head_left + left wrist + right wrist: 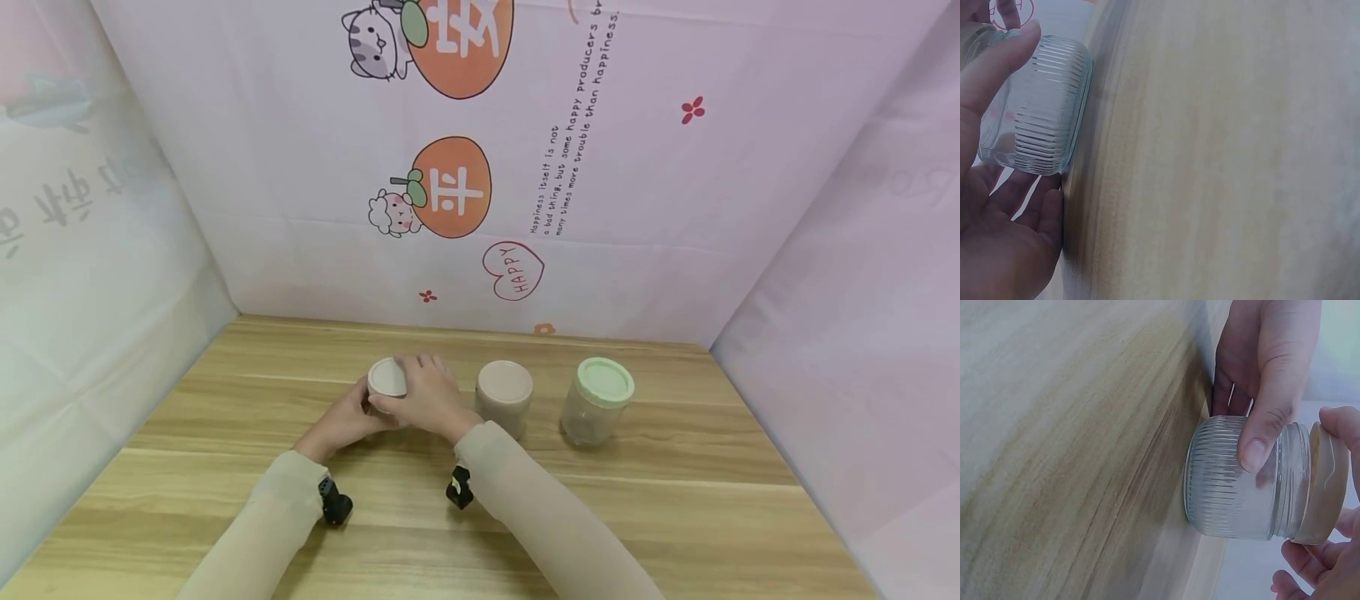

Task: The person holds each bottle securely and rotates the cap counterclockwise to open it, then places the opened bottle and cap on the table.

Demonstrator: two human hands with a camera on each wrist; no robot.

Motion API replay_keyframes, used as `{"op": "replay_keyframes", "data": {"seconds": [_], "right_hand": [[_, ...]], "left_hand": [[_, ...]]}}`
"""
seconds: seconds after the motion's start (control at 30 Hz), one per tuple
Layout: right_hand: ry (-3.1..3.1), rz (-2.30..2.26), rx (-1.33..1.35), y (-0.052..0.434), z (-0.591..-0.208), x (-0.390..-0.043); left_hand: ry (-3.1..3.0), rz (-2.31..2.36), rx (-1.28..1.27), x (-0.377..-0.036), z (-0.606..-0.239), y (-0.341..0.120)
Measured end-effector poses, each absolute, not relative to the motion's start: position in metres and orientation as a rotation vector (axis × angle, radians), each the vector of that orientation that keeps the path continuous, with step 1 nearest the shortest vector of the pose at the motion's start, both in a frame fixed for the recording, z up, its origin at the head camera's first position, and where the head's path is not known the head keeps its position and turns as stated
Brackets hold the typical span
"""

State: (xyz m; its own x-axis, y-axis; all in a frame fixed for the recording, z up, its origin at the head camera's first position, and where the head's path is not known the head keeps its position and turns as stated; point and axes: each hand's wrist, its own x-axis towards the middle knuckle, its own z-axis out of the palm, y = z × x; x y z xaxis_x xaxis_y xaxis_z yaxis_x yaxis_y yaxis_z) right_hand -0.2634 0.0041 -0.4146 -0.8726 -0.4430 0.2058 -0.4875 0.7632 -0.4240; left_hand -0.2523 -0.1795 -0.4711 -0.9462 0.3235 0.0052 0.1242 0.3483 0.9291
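left grip: left hand (341, 422) is wrapped round the glass body of the jar (385, 398), thumb laid across the ribbed side in the right wrist view, palm behind it in the left wrist view

right grip: right hand (426, 398) comes over the top, fingers curled on the edge of the lid (387, 377), so it's gripping the lid itself

jar: clear ribbed glass, standing upright on the tabletop (675, 500), base touching the wood, leftmost of three in a row, nothing visible inside as far as i can see

lid: beige, sits on the jar mouth; the right wrist view shows it a bit crooked against the neck, can't tell if it's screwed tight or loose

middle jar (504, 397): just beside the right hand, brownish lid on top, upright, nobody touching it

green jar (597, 401): furthest right, clear glass with a pale green lid, upright, near the middle one but not touching

sleeves: both arms in beige sleeves, a small black camera (334, 503) strapped under the left wrist and another under the right

backdrop: pale printed cloth (637, 208) on three sides with orange fruit, a cartoon cat, a sheep, a "happy" heart and some tilted english text

tabletop: light wood grain, jars all sit toward the back half
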Motion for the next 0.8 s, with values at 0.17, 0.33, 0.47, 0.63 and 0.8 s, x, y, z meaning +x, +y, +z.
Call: {"op": "replay_keyframes", "data": {"seconds": [0.17,0.33,0.47,0.63,0.8], "right_hand": [[-2.854,0.756,0.769,0.005,-0.412,-0.262],[-2.841,0.757,0.783,0.006,-0.409,-0.262],[-2.837,0.765,0.794,0.008,-0.406,-0.260],[-2.840,0.774,0.819,0.010,-0.401,-0.258],[-2.829,0.779,0.833,0.012,-0.398,-0.258]], "left_hand": [[2.447,1.638,0.416,-0.251,-0.468,-0.179],[2.442,1.644,0.402,-0.251,-0.468,-0.179],[2.435,1.648,0.383,-0.250,-0.469,-0.178],[2.456,1.639,0.371,-0.249,-0.466,-0.177],[2.458,1.622,0.369,-0.250,-0.466,-0.178]]}}
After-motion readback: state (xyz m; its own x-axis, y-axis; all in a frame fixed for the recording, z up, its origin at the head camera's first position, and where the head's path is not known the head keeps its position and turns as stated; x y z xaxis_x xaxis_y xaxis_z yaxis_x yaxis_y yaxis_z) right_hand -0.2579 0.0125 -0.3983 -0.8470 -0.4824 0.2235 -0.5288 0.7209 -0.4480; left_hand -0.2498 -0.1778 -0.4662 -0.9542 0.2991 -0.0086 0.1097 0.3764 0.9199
